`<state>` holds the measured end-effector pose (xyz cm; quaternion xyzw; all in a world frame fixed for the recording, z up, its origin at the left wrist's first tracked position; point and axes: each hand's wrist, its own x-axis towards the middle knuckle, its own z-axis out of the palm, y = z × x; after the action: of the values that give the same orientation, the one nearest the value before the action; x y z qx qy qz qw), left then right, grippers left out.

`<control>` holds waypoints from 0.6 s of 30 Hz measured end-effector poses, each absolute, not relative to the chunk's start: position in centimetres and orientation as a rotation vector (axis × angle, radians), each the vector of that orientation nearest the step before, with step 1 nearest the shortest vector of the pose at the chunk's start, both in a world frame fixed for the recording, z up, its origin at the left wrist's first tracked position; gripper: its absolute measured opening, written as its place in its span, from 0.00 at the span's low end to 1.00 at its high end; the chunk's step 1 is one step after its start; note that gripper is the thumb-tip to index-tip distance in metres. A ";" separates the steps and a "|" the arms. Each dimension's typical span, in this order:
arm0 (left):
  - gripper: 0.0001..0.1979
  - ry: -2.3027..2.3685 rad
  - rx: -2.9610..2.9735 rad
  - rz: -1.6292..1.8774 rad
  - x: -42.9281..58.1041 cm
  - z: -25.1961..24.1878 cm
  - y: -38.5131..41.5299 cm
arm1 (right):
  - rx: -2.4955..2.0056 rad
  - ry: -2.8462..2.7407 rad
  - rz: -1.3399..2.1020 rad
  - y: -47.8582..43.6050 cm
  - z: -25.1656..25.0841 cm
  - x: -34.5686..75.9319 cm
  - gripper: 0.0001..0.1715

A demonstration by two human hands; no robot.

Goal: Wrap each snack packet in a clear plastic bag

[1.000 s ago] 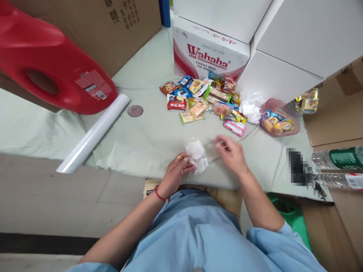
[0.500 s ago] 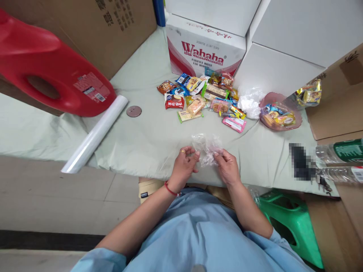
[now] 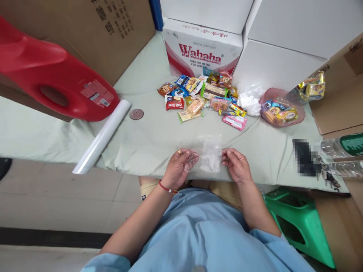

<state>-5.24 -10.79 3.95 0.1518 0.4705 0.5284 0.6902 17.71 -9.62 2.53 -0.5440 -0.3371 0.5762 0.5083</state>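
A clear plastic bag (image 3: 210, 155) is stretched between my hands above the front edge of the cloth-covered table (image 3: 147, 139). My left hand (image 3: 179, 166), with a ring and a red bracelet, pinches the bag's left part. At its right edge, my right hand (image 3: 236, 164) has thumb and fingers closed on the plastic. Beyond the hands lies a pile of wrapped snacks (image 3: 211, 90), with a pink packet (image 3: 235, 121) nearest. Crumpled clear bags (image 3: 250, 98) sit right of the pile, beside a pink bowl (image 3: 300, 115) holding several snacks.
A red jug (image 3: 82, 87) and a white roll (image 3: 102, 138) lie on the left, near a round brown disc (image 3: 136, 114). Behind the snacks stands a Wahaba-style printed carton (image 3: 201, 49). Plastic bottles (image 3: 329, 148) and keys (image 3: 330, 177) are at the right, above a green stool (image 3: 309, 226).
My hands have moved apart, and the crumpled bag between them is now spread flatter. The camera view has shifted slightly.
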 end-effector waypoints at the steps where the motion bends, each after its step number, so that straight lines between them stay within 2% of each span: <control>1: 0.20 1.075 0.360 1.215 -5.2 4.0 -10.8 | -1.337 -0.819 1.327 -9.4 2.7 17.9 0.24; 4: 0.20 1.120 0.494 1.325 -4.7 4.5 -11.1 | -1.364 -0.802 1.227 -9.1 3.3 18.0 0.29; 7: 0.18 1.092 0.690 1.372 -4.0 4.8 -11.7 | -1.290 -0.895 1.375 -9.0 4.3 17.1 0.36; 11: 0.12 1.048 0.918 1.366 -3.8 4.4 -12.6 | -1.274 -1.091 1.409 -8.5 5.2 15.4 0.35; 14: 0.06 1.139 1.167 1.393 -4.5 3.8 -13.1 | -1.250 -0.971 1.493 -7.8 5.5 14.7 0.35; 16: 0.03 1.236 1.383 1.394 -4.9 3.7 -13.4 | -1.193 -0.829 1.615 -7.4 5.7 14.8 0.41; 18: 0.06 1.312 1.585 1.366 -5.2 3.9 -13.7 | -1.147 -0.758 1.744 -7.2 5.8 15.1 0.47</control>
<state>-5.22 -13.68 3.91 0.6059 0.5014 0.5223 0.3297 15.14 -7.19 5.79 -0.4628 -0.3056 0.7036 0.4442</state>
